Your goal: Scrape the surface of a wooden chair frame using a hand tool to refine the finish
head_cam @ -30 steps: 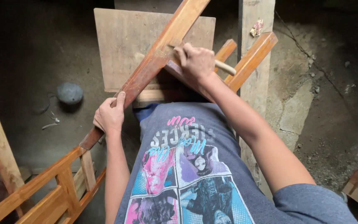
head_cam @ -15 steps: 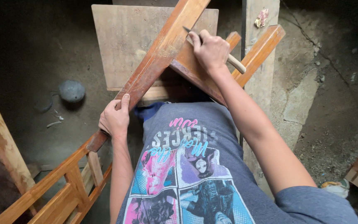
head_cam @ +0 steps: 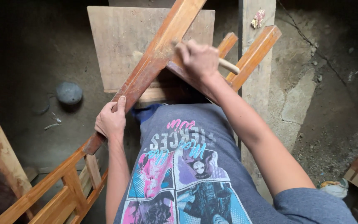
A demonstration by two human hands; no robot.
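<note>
My left hand has its grip wrapped around the lower end of the slanted wooden rail. My right hand grips pressed around a wooden-handled tool against that rail, above the board.

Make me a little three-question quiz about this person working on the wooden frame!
1. True or false: the left hand grips the long reddish wooden rail.
2. What does the right hand hold? A) a tool with a pale wooden handle B) a stone C) a cup
3. Fill in: the round grey stone lies on the ____ floor.

Key: 1 true; 2 A; 3 dirt.
</note>
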